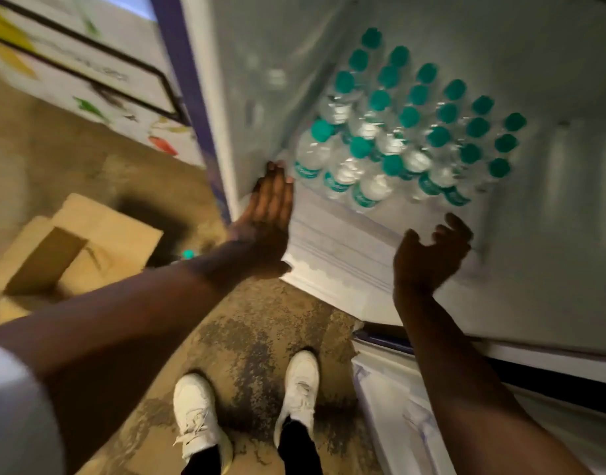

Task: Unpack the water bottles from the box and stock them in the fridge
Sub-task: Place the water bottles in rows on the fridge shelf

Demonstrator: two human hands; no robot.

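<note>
Head view looks down into the open fridge (552, 80), where teal-capped water bottles (397, 132) stand packed in rows on a white shelf (332, 241), filling its back and middle. Both hands are free. The left hand (269, 207) reaches in flat, fingers straight and together, its tips at the left front corner of the block of bottles and seemingly touching the nearest one (motion blur makes contact hard to confirm). The right hand (428, 258) hovers over the shelf's front edge with fingers loosely curled and nothing in them. This reads as squaring up a placed row, with the stocking well along. The next move likely calls for turning left to the cardboard box (99, 234) on the floor, flaps open, where one teal cap (187, 254) shows just beside it, and gripping more bottles to fill the shelf's bare front strip. Underfoot is a mottled, worn concrete floor (246, 337), with white shoes (195, 416) planted before the fridge; a white panel printed with vegetables (89, 63) stands at upper left.
</note>
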